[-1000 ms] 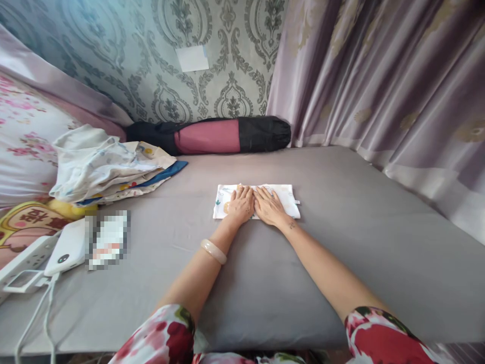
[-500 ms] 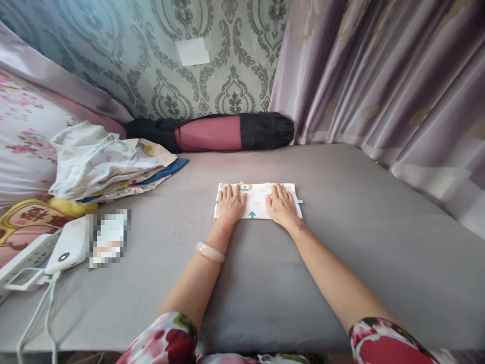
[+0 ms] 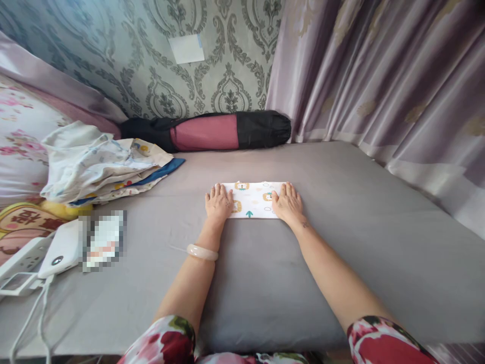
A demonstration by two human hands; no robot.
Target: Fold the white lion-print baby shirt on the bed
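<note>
A white cloth, folded into a flat rectangle and printed with lion faces and a green arrow, lies on the grey sheet. My left hand rests palm down over its left end, fingers stretched forward. Over the right end lies my right hand, also flat, thumb pointing inward across the print. Both hands are open and press on the fabric without grasping it. The short ends of the cloth are partly hidden under them.
At the left is a pile of printed clothes. Below it are a white power bank, a power strip and cables. A black and pink rolled bag lies along the wall, with curtains at the right.
My hands have slid apart, the left one leftward and the right one slightly rightward, to the ends of the cloth. More of the lion print shows between them. The view has shifted slightly.
</note>
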